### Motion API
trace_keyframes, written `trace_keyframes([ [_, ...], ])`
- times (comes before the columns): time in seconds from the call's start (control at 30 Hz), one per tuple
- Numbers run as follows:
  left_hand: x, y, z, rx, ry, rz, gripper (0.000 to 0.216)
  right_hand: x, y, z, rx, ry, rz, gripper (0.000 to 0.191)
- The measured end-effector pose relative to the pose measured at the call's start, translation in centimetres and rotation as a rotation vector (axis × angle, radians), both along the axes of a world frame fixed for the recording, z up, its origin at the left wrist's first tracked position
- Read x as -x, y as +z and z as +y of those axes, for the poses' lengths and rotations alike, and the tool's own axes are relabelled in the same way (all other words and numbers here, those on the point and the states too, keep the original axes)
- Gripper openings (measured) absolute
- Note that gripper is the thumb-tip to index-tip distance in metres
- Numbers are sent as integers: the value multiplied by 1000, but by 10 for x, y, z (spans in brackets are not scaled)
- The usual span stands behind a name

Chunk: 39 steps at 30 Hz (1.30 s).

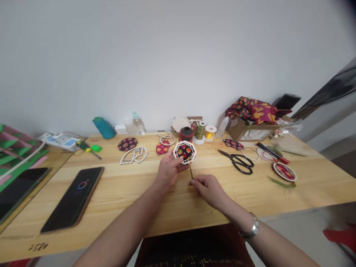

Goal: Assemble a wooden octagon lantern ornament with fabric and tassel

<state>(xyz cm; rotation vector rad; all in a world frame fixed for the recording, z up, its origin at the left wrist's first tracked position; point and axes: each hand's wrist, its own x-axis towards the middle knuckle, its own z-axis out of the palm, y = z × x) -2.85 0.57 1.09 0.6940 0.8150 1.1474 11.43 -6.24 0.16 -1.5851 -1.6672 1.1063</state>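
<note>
At frame centre, the left hand (168, 168) gripped the octagonal ornament (184, 152); the right hand (207, 187) pinched its green cord (191, 172). A hard tug might have snapped the cord or pulled it free.

Both forearms extend forward from the near edge of the bench, converging at its centre. Left hand (168, 170) is raised, palm inward, fingers (174, 157) curled in a grip. Right hand (209, 189) lies low, fingers pinched together; wrist bears a metal band.

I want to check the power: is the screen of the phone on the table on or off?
On. The phone lies flat, face up, and a coloured ring glows on its dark screen.
</note>
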Motion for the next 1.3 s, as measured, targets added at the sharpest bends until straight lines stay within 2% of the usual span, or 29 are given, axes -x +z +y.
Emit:
trace_keyframes([
  [0.17,-1,-2,1,38,14,9,50,-13,11,-19,9,133,-173,35],
  [0.3,-3,-6,1,40,44,39,51,-36,35,-22,143,482,-197,31],
  [0.33,-4,-6,1,44,52,52,53,-42,40,-18,181,530,-184,30],
  [0.37,-4,-7,1,47,50,62,55,-49,44,-10,195,519,-160,30],
  [0.43,-6,-8,0,34,32,77,58,-60,47,11,166,374,-103,33],
  [0.57,-8,-8,-4,39,-18,121,58,-70,46,60,-114,-19,82,23],
  [0.67,-9,-8,-7,26,-105,145,57,-67,45,83,-154,-112,153,23],
  [0.87,-12,-14,-13,-3,-212,179,53,-62,50,100,-123,-120,194,21],
  [0.97,-12,-14,-14,3,-214,203,53,-65,47,107,-103,-62,200,23],
  [1.17,-10,-12,-14,-46,-220,266,49,-71,28,108,113,89,256,42],
  [1.3,-10,-15,-17,-127,-244,318,44,-71,24,104,312,161,319,56],
])
